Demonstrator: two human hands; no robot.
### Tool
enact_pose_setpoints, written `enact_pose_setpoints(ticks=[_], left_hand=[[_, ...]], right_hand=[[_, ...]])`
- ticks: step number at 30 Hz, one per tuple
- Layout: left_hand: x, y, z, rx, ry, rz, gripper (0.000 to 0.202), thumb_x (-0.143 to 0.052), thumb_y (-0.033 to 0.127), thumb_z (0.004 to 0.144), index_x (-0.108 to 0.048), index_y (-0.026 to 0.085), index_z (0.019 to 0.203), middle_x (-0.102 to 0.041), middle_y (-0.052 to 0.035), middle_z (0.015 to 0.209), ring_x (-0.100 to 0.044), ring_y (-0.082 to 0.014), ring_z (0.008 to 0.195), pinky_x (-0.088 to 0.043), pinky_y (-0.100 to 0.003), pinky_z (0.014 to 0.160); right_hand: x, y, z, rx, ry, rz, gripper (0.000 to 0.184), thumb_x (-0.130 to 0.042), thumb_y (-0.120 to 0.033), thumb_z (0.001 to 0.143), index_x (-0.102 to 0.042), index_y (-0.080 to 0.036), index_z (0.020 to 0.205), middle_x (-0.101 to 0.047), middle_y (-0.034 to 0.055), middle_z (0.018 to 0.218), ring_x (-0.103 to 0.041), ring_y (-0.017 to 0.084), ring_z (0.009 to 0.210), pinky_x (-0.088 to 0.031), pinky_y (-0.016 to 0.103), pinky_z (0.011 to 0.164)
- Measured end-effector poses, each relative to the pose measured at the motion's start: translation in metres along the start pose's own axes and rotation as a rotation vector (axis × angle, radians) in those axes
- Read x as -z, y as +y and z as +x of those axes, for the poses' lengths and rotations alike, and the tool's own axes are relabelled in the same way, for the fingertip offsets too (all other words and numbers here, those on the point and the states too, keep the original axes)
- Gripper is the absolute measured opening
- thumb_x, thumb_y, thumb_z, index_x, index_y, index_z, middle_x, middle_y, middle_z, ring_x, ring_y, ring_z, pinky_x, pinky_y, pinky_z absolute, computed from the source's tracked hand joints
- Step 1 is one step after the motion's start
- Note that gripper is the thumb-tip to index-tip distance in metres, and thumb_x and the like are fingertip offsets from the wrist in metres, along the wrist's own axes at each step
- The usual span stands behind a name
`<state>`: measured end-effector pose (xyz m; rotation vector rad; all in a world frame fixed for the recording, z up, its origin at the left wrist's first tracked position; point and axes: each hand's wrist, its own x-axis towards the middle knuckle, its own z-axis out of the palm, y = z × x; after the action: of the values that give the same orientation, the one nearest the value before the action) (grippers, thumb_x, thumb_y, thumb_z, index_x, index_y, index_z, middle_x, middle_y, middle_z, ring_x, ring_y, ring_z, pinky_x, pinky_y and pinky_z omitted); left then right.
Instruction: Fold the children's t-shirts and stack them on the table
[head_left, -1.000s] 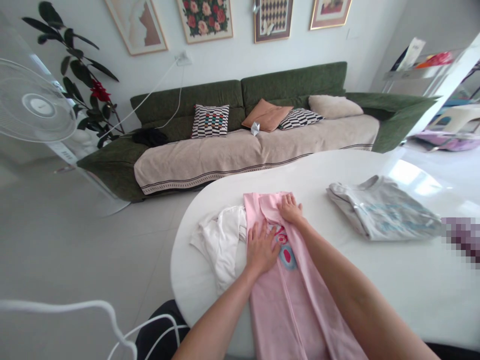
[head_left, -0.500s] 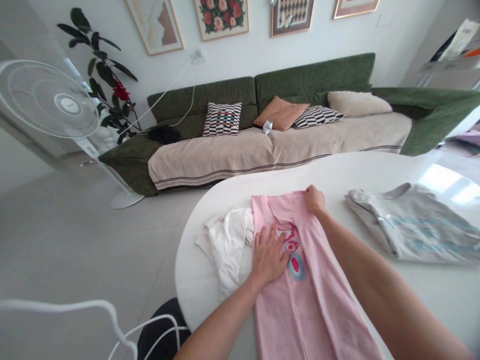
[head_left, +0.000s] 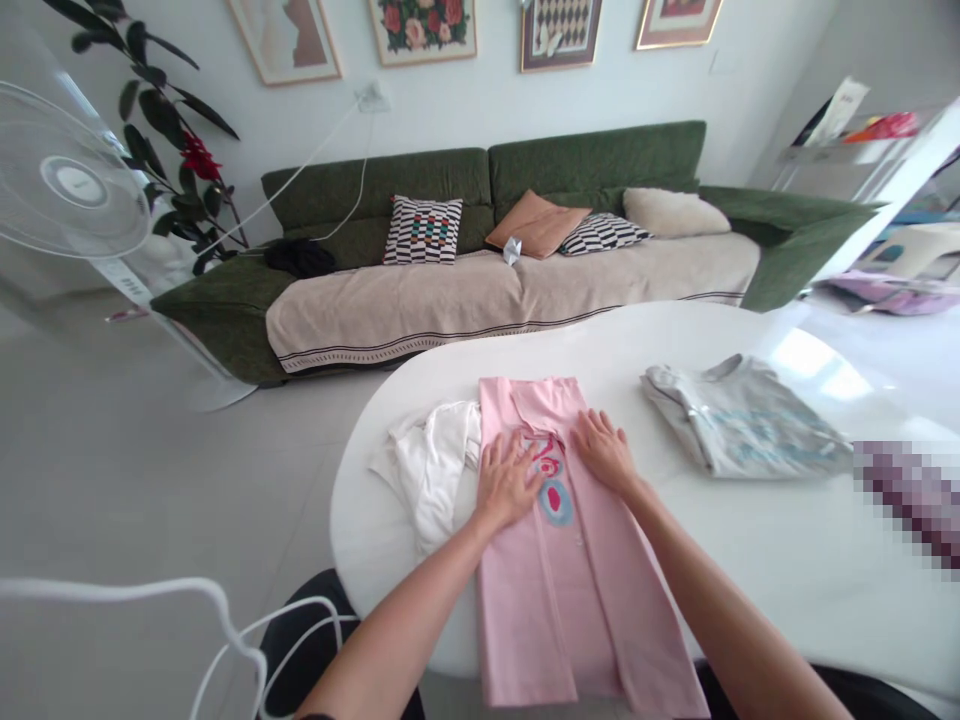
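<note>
Pink printed garment [head_left: 562,600] lies lengthwise on the white bench [head_left: 750,560], toward its rounded left end, with its lower end reaching past the near edge. Both long sides are turned inward, leaving a strip down the middle; a red and blue print shows there, in the upper half. At the lower left, a white cable [head_left: 150,590] loops in front of a dark shape too unclear to name.

Farther up the garment, the left hand [head_left: 510,480] rests palm down with its fingers spread, across the left fold and the edge of the print. The right hand [head_left: 604,452] lies flat on the right fold, fingers nearly together. Neither hand grips anything. The garment's top end stretches beyond the fingertips toward the far edge.

A crumpled white garment [head_left: 433,470] touches the pink one on its left, near the bench's left edge. Toward the right edge, a purple thing [head_left: 911,495] is too coarsely blurred to identify; beside it lies a folded grey T-shirt [head_left: 750,420] with pale blue print, well apart from the right hand.

Past the bench's far edge stands a green sofa [head_left: 592,155] draped with a beige throw [head_left: 420,305] and bearing several cushions. A white fan [head_left: 75,185] stands by its left arm, and framed pictures hang on the wall behind.
</note>
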<state>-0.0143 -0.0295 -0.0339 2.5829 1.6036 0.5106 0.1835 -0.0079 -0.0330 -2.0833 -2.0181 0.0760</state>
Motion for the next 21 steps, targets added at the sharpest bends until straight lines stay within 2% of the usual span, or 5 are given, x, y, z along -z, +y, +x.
enact_pose_setpoints(ticks=[9,12,14,17,21], left_hand=[[0.004,0.003,-0.002,0.024,-0.057,0.027,0.052,-0.033,0.052,0.085,-0.03,0.034,0.133,-0.026,0.0021,0.143,-0.018,-0.0254,0.131,-0.014,-0.045,0.105],[0.016,0.012,0.0,0.033,-0.094,0.022,0.054,-0.036,0.05,0.085,-0.029,0.031,0.135,-0.026,-0.001,0.143,-0.019,-0.0262,0.131,-0.016,-0.046,0.105],[0.028,0.022,-0.002,0.01,-0.084,0.009,0.053,-0.041,0.045,0.084,-0.032,0.026,0.133,-0.029,-0.005,0.142,-0.02,-0.026,0.131,-0.017,-0.047,0.105],[0.051,0.039,-0.025,-0.071,-0.045,-0.111,0.043,-0.041,0.037,0.086,-0.044,0.02,0.125,-0.041,-0.0084,0.134,-0.029,-0.023,0.127,-0.021,-0.043,0.105],[0.071,0.044,-0.108,-0.195,-0.134,-0.373,0.044,-0.039,0.037,0.087,-0.043,0.019,0.126,-0.047,-0.0074,0.129,-0.041,-0.0169,0.12,-0.03,-0.032,0.102]], right_hand=[[0.021,-0.008,-0.203,0.171,-0.1,0.082,0.052,-0.026,-0.04,0.088,-0.025,-0.023,0.137,-0.026,0.0056,0.142,-0.018,0.022,0.132,-0.025,0.05,0.101],[0.037,-0.006,-0.254,0.232,-0.149,0.183,0.052,-0.035,-0.036,0.085,-0.03,-0.023,0.136,-0.03,0.0057,0.141,-0.019,0.022,0.131,-0.027,0.046,0.102],[0.049,0.0,-0.274,0.223,-0.17,0.308,0.047,-0.039,-0.035,0.084,-0.043,-0.021,0.128,-0.038,0.0072,0.137,-0.029,0.021,0.128,-0.031,0.039,0.101],[0.058,0.015,-0.287,0.047,-0.111,0.487,0.037,-0.036,-0.039,0.085,-0.058,-0.02,0.108,-0.055,0.0101,0.12,-0.051,0.02,0.11,-0.04,0.033,0.093],[0.045,0.033,-0.282,-0.24,0.044,0.651,0.035,-0.043,-0.046,0.078,-0.054,-0.021,0.1,-0.064,0.0089,0.096,-0.06,0.022,0.091,-0.047,0.033,0.08]])
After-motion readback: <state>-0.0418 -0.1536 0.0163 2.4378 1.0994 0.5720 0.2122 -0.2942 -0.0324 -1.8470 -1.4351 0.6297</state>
